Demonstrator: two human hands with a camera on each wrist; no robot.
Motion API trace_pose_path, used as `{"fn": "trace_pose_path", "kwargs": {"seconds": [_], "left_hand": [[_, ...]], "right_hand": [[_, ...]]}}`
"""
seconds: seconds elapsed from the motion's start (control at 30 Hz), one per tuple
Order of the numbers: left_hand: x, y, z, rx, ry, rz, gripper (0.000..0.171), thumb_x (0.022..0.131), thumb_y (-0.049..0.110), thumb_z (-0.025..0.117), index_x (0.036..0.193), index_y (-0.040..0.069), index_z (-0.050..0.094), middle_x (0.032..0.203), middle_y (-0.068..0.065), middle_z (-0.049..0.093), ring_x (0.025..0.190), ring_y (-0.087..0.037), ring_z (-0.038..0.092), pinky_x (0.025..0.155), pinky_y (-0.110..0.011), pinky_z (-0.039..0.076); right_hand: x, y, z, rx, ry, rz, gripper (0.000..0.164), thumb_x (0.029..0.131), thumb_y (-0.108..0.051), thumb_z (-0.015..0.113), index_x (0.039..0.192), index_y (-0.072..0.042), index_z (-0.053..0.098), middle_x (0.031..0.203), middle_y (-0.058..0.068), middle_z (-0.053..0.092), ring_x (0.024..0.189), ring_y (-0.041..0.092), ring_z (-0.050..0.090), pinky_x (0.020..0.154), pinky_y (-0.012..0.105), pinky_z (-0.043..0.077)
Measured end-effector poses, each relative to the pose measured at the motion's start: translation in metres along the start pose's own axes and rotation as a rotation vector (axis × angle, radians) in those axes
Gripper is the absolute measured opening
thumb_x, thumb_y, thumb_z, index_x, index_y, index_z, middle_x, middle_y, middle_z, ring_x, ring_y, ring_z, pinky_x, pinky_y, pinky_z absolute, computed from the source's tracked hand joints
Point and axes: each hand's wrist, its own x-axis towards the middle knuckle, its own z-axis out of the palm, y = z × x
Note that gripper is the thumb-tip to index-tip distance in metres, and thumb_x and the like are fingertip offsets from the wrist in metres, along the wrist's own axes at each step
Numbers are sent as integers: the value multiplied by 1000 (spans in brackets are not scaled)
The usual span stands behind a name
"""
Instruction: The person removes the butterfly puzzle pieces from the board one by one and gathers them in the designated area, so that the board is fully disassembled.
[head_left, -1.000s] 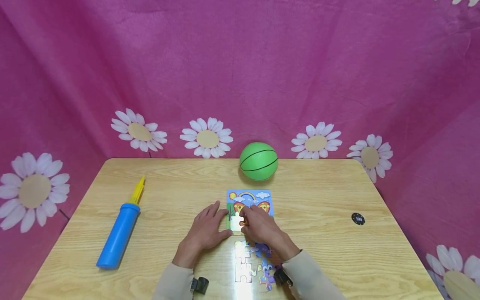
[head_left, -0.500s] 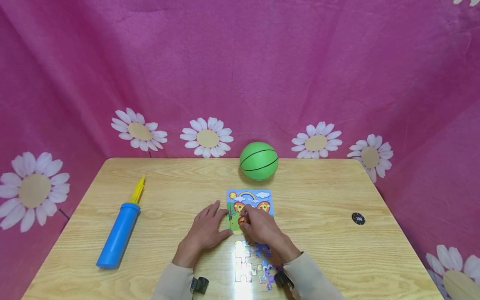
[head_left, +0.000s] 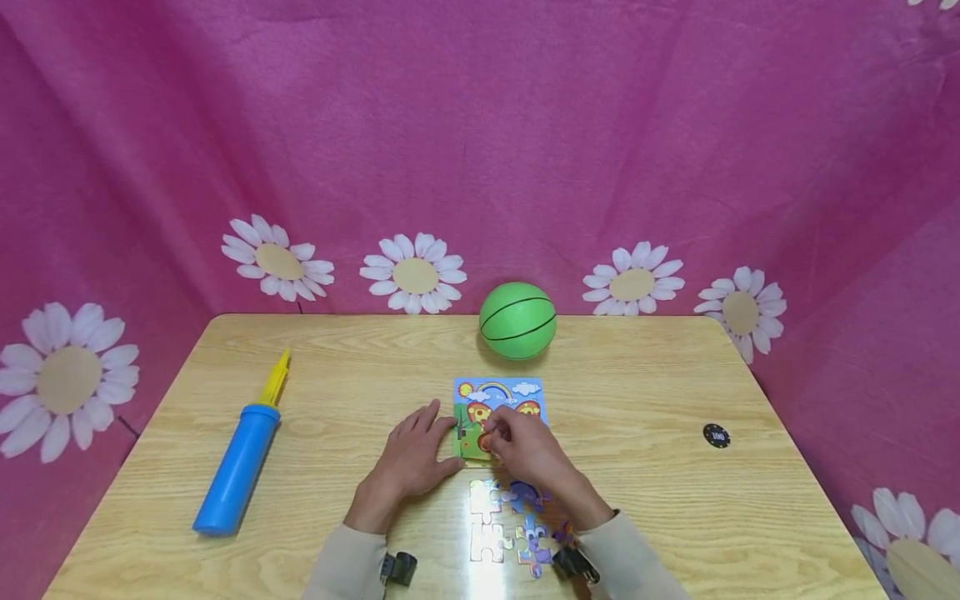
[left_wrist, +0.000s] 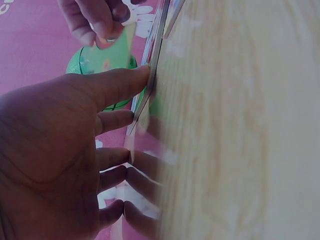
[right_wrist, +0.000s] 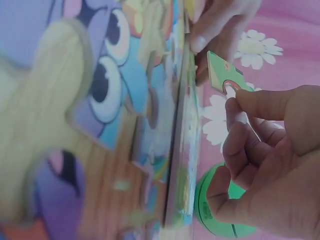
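Note:
A puzzle board with a butterfly, rainbow and sun picture lies at the table's middle. My left hand rests at its left edge, fingers spread and relaxed, the thumb touching the board's near-left side. Over the board, my right hand pinches a green puzzle piece between thumb and fingers. In the right wrist view that piece is tilted and raised off the board. The left wrist view also shows the green piece above my left thumb. The right hand hides part of the board.
Several loose jigsaw pieces lie on the table on the near side of the board. A green ball sits behind it. To the left lies a blue hand pump with a yellow nozzle; a black round chip is at right.
The green piece has changed its tilt, losing the bright glare it had a second ago. My right hand has shifted slightly to the right; the left hand stays in place.

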Motion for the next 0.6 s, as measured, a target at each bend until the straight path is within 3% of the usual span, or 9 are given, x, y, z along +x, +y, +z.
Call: {"fn": "trace_pose_path", "kwargs": {"seconds": [0.33, 0.6], "left_hand": [[0, 1, -1, -5, -1, -3, 58, 88, 43, 66, 138, 16, 51, 158, -17, 28, 145, -37, 26, 115, -56, 25], [0, 1, 1, -6, -4, -6, 59, 88, 43, 65, 138, 16, 51, 158, -17, 28, 146, -37, 26, 116, -56, 24]], "right_hand": [[-23, 5, -8, 166, -14, 19, 7, 90, -21, 68, 90, -19, 62, 74, -8, 60, 64, 7, 53, 58, 22, 43], [-42, 6, -9, 175, -22, -10, 8, 90, -23, 68, 94, -17, 63, 76, -8, 63, 63, 5, 54, 59, 22, 45]]}}
